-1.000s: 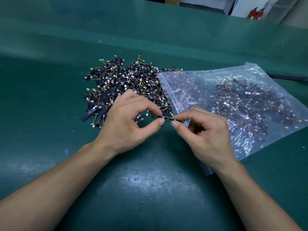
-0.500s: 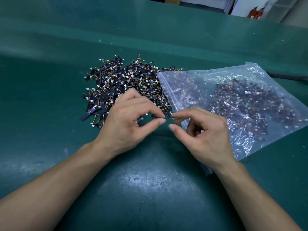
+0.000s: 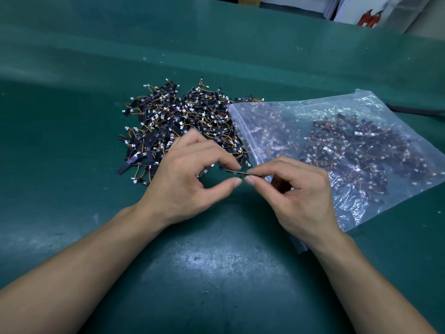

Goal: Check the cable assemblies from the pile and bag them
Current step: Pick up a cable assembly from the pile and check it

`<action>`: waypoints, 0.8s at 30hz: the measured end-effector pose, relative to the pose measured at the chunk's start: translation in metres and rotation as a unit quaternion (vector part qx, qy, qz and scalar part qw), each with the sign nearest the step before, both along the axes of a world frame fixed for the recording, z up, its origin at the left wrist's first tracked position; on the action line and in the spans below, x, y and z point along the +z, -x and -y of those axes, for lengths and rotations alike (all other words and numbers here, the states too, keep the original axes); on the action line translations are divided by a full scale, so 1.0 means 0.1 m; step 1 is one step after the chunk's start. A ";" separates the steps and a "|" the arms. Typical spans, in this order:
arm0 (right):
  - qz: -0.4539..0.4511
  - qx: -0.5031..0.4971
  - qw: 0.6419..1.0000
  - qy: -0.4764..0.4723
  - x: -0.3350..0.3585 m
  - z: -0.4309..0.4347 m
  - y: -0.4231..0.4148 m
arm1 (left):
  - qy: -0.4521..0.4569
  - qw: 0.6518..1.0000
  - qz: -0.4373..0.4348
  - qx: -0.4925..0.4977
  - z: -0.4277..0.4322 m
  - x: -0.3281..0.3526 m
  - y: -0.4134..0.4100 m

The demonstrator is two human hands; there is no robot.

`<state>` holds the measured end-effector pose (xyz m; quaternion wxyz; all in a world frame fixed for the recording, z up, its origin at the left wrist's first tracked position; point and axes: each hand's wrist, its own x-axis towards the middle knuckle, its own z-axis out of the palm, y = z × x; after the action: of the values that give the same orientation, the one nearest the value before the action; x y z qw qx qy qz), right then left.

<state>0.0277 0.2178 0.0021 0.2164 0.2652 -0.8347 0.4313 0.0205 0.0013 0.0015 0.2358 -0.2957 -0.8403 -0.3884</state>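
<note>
You have one thin black strip-shaped cable assembly lifted off the green matted worktop at the centre of the frame, held level between your two hands. Your right hand pinches its right part between forefinger and thumb, with the other fingers curled loosely under the palm. Your left hand has its forefinger bent down onto the strip's left end and the thumb tucked just beneath. Whether that thumb actually touches the strip cannot be told from here. Neither hand holds anything else.

Holding the strip by both ends, clear of the clutter, looks like the checking step. It leaves the middle bare to your eye and lets you turn or flex it lightly.

The loose pile of black strips with white plugs and orange-yellow wires lies just above your left hand, partly behind its fingers, so the next piece is a short reach. The clear zip-top plastic bag lies to the right, with its zip edge turned toward the pile and meeting the pile's right margin. Your right wrist crosses over the bag's lower corner, which probably keeps it from sliding.

Many assemblies already sit inside the bag, mostly toward the right of the frame. With the pile this full, I'd judge the job roughly midway. This piece has yet to go in, and its wire and plug are hidden behind your fingers.
</note>
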 end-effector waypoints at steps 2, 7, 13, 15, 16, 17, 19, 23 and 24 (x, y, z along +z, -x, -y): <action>-0.007 -0.001 1.000 -0.006 0.00 -0.01 0.00 | -0.001 1.000 0.003 -0.003 0.00 -0.01 0.00; -0.028 0.007 1.000 -0.013 0.02 -0.01 0.00 | -0.004 1.000 0.001 0.001 -0.01 -0.01 0.00; -0.008 -0.010 1.000 -0.006 0.00 -0.01 -0.02 | -0.004 0.999 -0.032 -0.002 0.00 0.01 0.01; -0.013 -0.005 1.000 -0.009 0.00 -0.01 -0.02 | -0.004 0.999 -0.038 -0.002 0.00 0.02 0.01; -0.016 -0.001 1.000 -0.006 0.00 -0.01 -0.01 | -0.003 0.999 -0.038 -0.003 0.00 0.01 0.02; -0.017 0.003 1.000 -0.002 0.00 -0.01 -0.01 | -0.002 0.999 -0.038 -0.004 0.00 0.02 0.02; -0.017 0.009 1.000 0.004 0.00 -0.01 0.00 | -0.001 0.999 -0.036 -0.006 0.00 0.01 0.02; -0.017 0.007 1.000 0.010 -0.02 -0.01 0.00 | -0.002 0.999 -0.037 -0.008 0.00 0.01 0.02; -0.017 0.007 1.000 0.010 -0.02 -0.01 -0.01 | -0.002 0.999 -0.036 -0.008 0.00 0.01 0.02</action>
<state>0.0282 0.2188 0.0006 0.2307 0.2758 -0.8246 0.4367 0.0186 0.0011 0.0029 0.2639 -0.3156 -0.8280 -0.3810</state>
